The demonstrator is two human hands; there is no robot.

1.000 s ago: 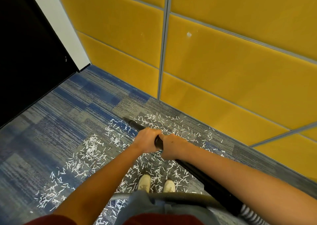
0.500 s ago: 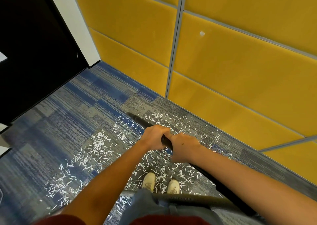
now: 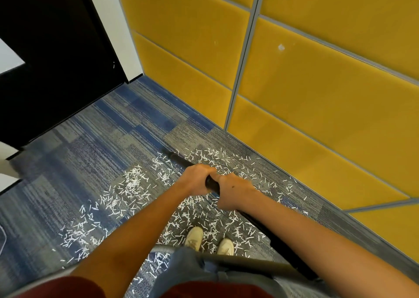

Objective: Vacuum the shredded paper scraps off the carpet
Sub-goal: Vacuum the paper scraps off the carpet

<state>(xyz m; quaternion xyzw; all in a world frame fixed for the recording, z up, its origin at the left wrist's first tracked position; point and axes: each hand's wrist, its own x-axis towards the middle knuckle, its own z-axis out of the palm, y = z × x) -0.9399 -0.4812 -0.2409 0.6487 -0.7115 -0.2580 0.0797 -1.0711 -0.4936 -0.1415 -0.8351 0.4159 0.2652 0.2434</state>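
Left grip [image 3: 197, 179] and right grip [image 3: 235, 193] clench one black vacuum tube [image 3: 181, 159] near the yellow padded wall [image 3: 317, 98]. Blue carpet [image 3: 90, 143] lies open on the left. White paper scraps [image 3: 133, 184]: maybe hundreds.

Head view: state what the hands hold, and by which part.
Left hand and right hand both grip the black vacuum wand on its shaft, left nearer the tip.

Bright, even indoor light. Shadows soft and faint. Mild sheen on yellow wall panels [image 3: 317, 88]. Straight seams bow toward frame edges, wide-angle. Slight softness overall; black door [image 3: 49, 66] shows no detail.
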